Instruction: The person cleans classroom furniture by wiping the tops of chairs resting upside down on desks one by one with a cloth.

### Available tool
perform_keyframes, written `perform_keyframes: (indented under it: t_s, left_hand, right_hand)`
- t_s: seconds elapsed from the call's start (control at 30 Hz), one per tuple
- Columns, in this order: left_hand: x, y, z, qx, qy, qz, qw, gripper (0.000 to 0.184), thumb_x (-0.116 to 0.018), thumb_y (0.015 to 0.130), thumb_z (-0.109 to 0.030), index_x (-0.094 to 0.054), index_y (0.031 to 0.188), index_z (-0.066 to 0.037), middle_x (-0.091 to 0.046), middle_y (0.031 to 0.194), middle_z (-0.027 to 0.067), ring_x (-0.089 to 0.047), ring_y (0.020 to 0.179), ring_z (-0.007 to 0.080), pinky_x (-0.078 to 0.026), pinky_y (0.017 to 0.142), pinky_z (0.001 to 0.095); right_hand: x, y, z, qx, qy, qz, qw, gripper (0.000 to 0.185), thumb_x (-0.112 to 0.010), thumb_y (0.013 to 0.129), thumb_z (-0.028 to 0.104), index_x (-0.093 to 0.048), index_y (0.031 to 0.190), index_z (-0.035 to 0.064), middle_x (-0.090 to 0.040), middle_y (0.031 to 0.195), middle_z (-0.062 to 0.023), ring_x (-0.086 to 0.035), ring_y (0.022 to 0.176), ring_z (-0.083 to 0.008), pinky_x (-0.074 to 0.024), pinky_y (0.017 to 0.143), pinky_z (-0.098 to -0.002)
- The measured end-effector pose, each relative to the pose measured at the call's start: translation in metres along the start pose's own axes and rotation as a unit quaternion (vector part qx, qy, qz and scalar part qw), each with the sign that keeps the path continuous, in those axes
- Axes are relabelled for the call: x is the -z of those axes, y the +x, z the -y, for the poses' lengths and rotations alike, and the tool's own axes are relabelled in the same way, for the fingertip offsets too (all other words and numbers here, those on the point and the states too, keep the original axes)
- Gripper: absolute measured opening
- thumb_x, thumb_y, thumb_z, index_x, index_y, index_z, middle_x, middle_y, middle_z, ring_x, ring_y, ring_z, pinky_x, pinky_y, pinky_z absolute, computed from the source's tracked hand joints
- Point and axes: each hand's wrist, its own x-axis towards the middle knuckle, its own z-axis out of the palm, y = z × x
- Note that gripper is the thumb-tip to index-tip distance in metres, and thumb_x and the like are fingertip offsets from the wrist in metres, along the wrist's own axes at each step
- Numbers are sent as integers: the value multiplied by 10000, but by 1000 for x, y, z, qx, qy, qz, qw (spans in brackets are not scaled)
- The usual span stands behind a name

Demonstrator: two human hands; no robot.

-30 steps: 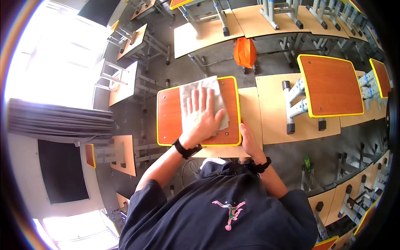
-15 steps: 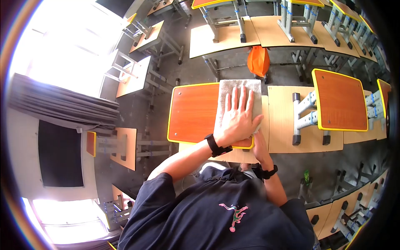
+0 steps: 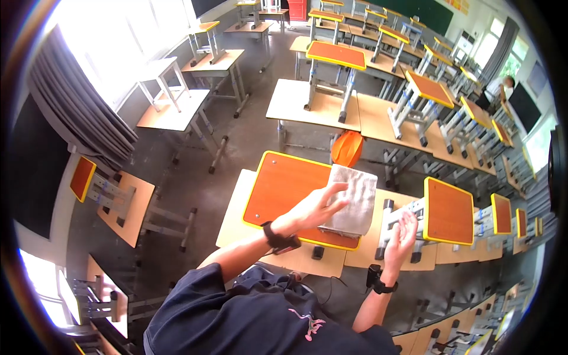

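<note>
A folded grey cloth [image 3: 353,198] lies on the right part of an orange stool seat [image 3: 284,188] with a yellow rim, and the stool stands on a light wooden desk [image 3: 236,222]. My left hand [image 3: 316,208] is at the cloth's left edge, its fingers stretched out and apart; whether they touch the fabric I cannot tell. My right hand [image 3: 402,239] is raised to the right of the cloth, palm showing and fingers extended, holding nothing. Just beyond it is another stool [image 3: 448,211] with an orange seat and grey legs, lying on its side on the desk.
An orange bag [image 3: 347,148] hangs below the desk row ahead. More stools, such as one orange-topped stool [image 3: 336,55], stand on desks in rows. To the left are a white stool [image 3: 160,74] on a desk and a grey curtain [image 3: 83,83]. A person [image 3: 497,89] is far right.
My left hand has come off its flat press on the cloth, moving to its left edge. My right hand has left the stool's near edge and moved right. The view has tilted up.
</note>
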Motion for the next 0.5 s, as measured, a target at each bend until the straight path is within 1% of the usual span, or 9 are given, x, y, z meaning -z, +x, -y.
perform_keyframes:
  t_s: [0.07, 0.1, 0.2, 0.23, 0.27, 0.3, 0.33, 0.43, 0.5]
  left_hand:
    - [33, -26, -8, -13, 73, -75, 994, 454, -656, 984, -222, -533, 1367, -13, -590, 1353, 240, -562, 1267, 402, -459, 1073, 433]
    - [44, -39, 8, -101, 202, -179, 958, 459, -685, 956, -241, -546, 1327, -10, -604, 1298, 261, -574, 1226, 428, -476, 1045, 445]
    - [88, -77, 53, -99, 315, -272, 904, 635, -719, 936, -284, -441, 1416, 24, -539, 1388, 278, -495, 1329, 438, -419, 1110, 458]
    - [94, -90, 57, -101, 307, -284, 903, 635, -719, 936, -284, -441, 1416, 24, -539, 1388, 278, -495, 1329, 438, -419, 1110, 458]
    - [98, -106, 60, 1, 182, -249, 951, 708, -741, 922, -298, -400, 1454, 23, -525, 1408, 285, -489, 1348, 417, -409, 1121, 465]
    - [98, -121, 77, 36, 174, -197, 964, 839, -770, 897, -332, -314, 1508, 18, -477, 1453, 302, -453, 1388, 410, -391, 1139, 468]
    - [98, -137, 94, 72, 168, -144, 973, 973, -800, 872, -365, -229, 1563, 14, -429, 1499, 319, -416, 1427, 403, -372, 1157, 470]
    - [76, -159, 108, -16, 145, -159, 976, 1095, -824, 847, -371, -119, 1597, 4, -377, 1546, 308, -377, 1452, 419, -358, 1171, 465]
    - [75, -160, 105, -16, -19, -146, 989, 1154, -836, 820, -398, -91, 1600, 14, -418, 1502, 333, -420, 1414, 448, -381, 1149, 479]
  right_hand:
    - [-18, 18, 48, 5, -55, 48, 997, 416, -499, 967, -1, -519, 1380, -47, -599, 1339, -169, -567, 1227, -259, -422, 1106, -386]
    - [-32, 27, 66, -20, -52, 101, 993, 419, -524, 985, 37, -527, 1394, -52, -606, 1350, -178, -560, 1269, -281, -402, 1121, -370]
    - [-84, 38, 7, 110, -246, 227, 936, 602, -552, 1037, 269, -364, 1523, -32, -367, 1576, -273, -310, 1495, -413, -281, 1210, -451]
    - [-95, 40, -4, 121, -364, 303, 872, 683, -528, 1034, 368, -312, 1550, -23, -287, 1611, -274, -233, 1516, -429, -222, 1225, -494]
    - [-105, 41, -9, 129, -473, 370, 789, 768, -505, 1031, 467, -260, 1577, -14, -206, 1646, -276, -157, 1537, -444, -163, 1240, -537]
    - [-112, 45, -9, 98, -458, 390, 793, 868, -457, 1011, 570, -210, 1592, -26, -129, 1663, -284, -80, 1549, -455, -82, 1239, -581]
    - [-118, 43, -3, 92, -494, 396, 769, 887, -488, 1009, 534, -162, 1593, -50, -92, 1662, -303, -47, 1553, -456, -58, 1247, -562]
    - [-117, 45, -9, 103, -525, 392, 748, 903, -517, 1001, 503, -129, 1596, -54, -66, 1665, -303, -41, 1553, -457, -61, 1252, -546]
    - [-114, 42, -14, 95, -510, 383, 764, 888, -511, 1007, 489, -120, 1601, -42, -66, 1666, -300, -41, 1552, -460, -66, 1250, -549]
